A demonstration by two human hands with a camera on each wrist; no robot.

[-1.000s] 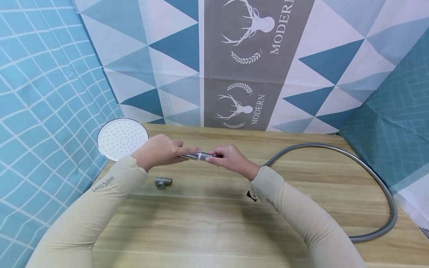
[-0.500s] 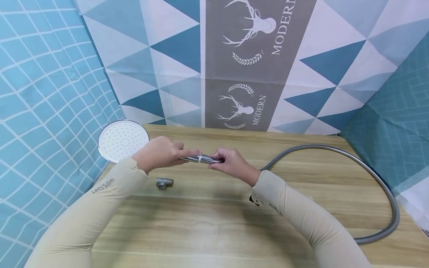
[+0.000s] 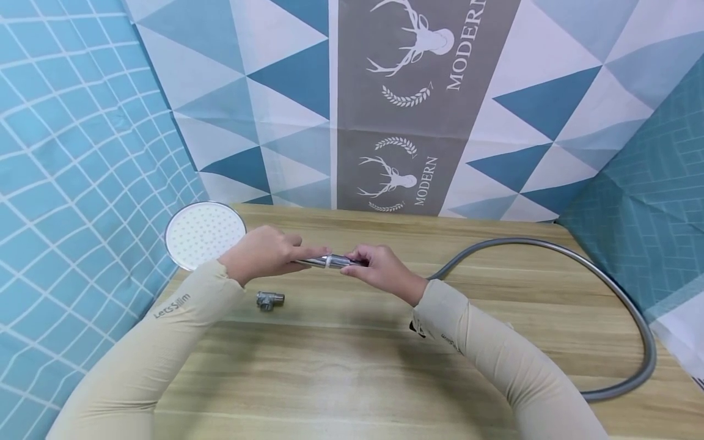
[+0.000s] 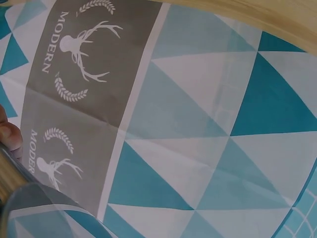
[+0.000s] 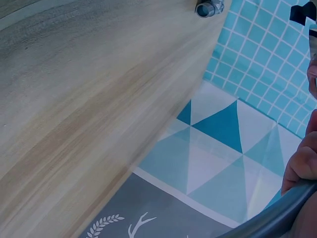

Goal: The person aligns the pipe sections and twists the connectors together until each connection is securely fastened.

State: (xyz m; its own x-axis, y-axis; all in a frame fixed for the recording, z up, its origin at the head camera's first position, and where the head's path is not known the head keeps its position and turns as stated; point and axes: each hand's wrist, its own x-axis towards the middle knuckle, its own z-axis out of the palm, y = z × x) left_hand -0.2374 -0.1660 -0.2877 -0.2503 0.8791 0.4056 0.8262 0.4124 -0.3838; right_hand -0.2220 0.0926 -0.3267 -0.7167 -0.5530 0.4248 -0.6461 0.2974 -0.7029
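Observation:
In the head view, a shower head (image 3: 205,235) with a round, dotted white face and chrome rim is held at the left. My left hand (image 3: 266,252) grips its chrome handle (image 3: 311,262), index finger stretched along it toward a white ring (image 3: 328,261). My right hand (image 3: 382,267) pinches the chrome end piece (image 3: 342,261) of the grey shower hose (image 3: 596,266) between thumb and fingers, in line with the handle. The right wrist view shows the hose (image 5: 277,215) passing by my curled fingers (image 5: 303,161). The shower head's mirrored back (image 4: 42,203) fills the left wrist view's lower-left corner.
A small chrome angle valve (image 3: 269,300) lies on the wooden table (image 3: 330,379), below the left hand. The hose loops across the table's right side. Patterned cloth (image 3: 291,91) hangs behind, with blue tiled cloth (image 3: 71,183) at the left.
My right fingers have shifted slightly right along the end piece. The shower head's face has dipped a little, and both hands sit slightly lower in view. The angle valve stays on the table.

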